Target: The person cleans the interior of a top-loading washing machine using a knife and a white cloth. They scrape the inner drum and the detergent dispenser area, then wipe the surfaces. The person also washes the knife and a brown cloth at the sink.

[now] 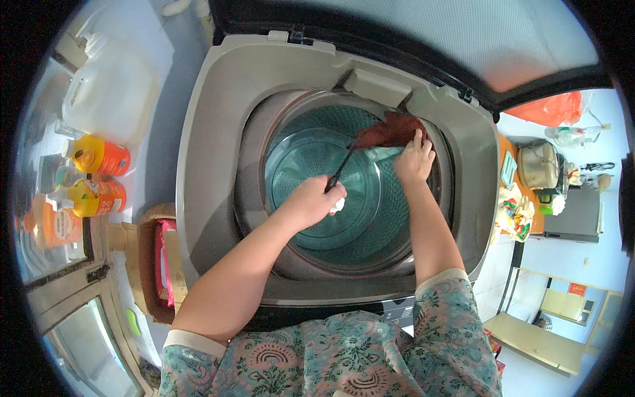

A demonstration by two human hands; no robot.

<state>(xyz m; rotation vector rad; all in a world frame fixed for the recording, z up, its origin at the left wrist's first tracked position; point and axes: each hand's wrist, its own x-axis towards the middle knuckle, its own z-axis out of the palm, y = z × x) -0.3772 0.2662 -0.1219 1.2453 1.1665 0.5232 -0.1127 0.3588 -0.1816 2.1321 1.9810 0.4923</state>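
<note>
Both my hands reach into the open drum of a top-loading washing machine (205,218). My left hand (311,204) is closed round the dark end of a stretched strap, above the middle of the drum. A small white scrap (338,205) pokes out under its fingers; what it is, I cannot tell. The strap (344,165) runs up to a bunched reddish-brown cloth (390,131), held over the drum's far right rim. My right hand (415,159) grips that cloth's right edge with its fingertips. Below lies the greenish, perforated drum bottom (317,185).
The dark-framed lid (529,46) stands raised at the back. Left are a large translucent jug (112,92), orange-and-yellow bottles (99,197) and a cardboard box (149,264) with a pink package. On the right, a wooden counter (534,221) bears a pot (537,164) and cloths.
</note>
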